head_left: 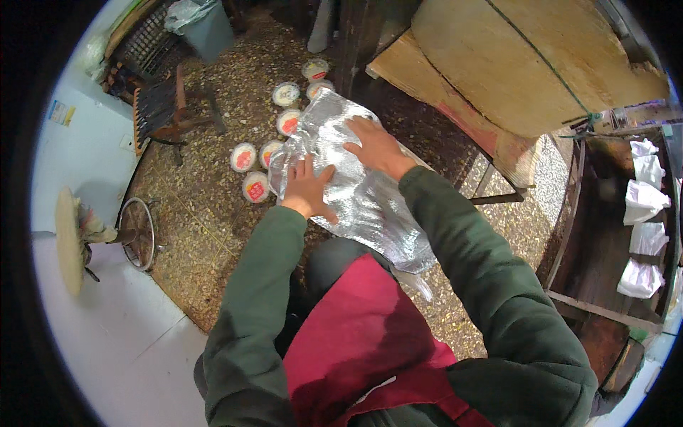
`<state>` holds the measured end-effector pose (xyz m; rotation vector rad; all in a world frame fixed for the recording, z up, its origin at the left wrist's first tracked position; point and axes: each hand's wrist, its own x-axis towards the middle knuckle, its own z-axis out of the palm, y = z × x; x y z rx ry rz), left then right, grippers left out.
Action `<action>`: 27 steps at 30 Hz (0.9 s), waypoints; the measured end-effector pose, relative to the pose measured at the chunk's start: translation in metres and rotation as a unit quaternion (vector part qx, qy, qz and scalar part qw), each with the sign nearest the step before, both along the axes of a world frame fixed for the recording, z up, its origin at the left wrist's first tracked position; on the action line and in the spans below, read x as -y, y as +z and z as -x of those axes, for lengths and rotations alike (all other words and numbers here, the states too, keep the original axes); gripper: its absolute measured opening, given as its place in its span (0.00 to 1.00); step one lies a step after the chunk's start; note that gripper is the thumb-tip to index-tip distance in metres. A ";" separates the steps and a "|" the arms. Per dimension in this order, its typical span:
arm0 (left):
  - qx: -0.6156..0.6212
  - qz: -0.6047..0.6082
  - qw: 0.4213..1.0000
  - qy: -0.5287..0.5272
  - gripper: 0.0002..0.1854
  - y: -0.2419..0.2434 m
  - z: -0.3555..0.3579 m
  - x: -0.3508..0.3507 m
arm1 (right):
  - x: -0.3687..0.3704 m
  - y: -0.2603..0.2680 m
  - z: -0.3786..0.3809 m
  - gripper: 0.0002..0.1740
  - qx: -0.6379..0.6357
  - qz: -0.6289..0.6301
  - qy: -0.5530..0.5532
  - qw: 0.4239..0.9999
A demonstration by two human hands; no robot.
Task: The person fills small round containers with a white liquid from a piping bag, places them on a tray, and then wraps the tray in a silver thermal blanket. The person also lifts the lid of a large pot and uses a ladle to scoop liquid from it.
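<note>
A shiny silver foil insulation bag or sheet spreads out in front of my knee. Both palms rest flat on it with fingers spread. My left hand lies near its left edge, while my right hand is farther up and to the right. Round lidded tubs, several with red-marked lids, stand on the speckled floor along the foil's left and far side. A pale strip of plastic pokes out below the foil's near end. What lies under the foil is hidden.
To the left stand a dark metal rack and a stool-like item with a metal ring. A grey bin is at the back. Cardboard leans at upper right. White plastic bags line a dark tray.
</note>
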<state>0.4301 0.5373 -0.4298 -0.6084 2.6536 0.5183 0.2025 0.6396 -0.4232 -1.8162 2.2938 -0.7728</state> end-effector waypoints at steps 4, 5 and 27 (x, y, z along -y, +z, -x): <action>-0.019 0.007 1.000 0.001 0.79 -0.003 -0.004 -0.002 | 0.013 -0.016 -0.004 0.35 -0.084 -0.098 -0.004 0.992; -0.024 0.008 1.000 -0.002 0.79 -0.004 -0.004 -0.002 | 0.014 -0.018 -0.004 0.35 -0.103 -0.162 -0.001 0.981; -0.180 -0.029 0.983 0.034 0.68 -0.025 -0.023 -0.007 | 0.068 -0.061 -0.021 0.28 0.106 -0.085 0.003 0.991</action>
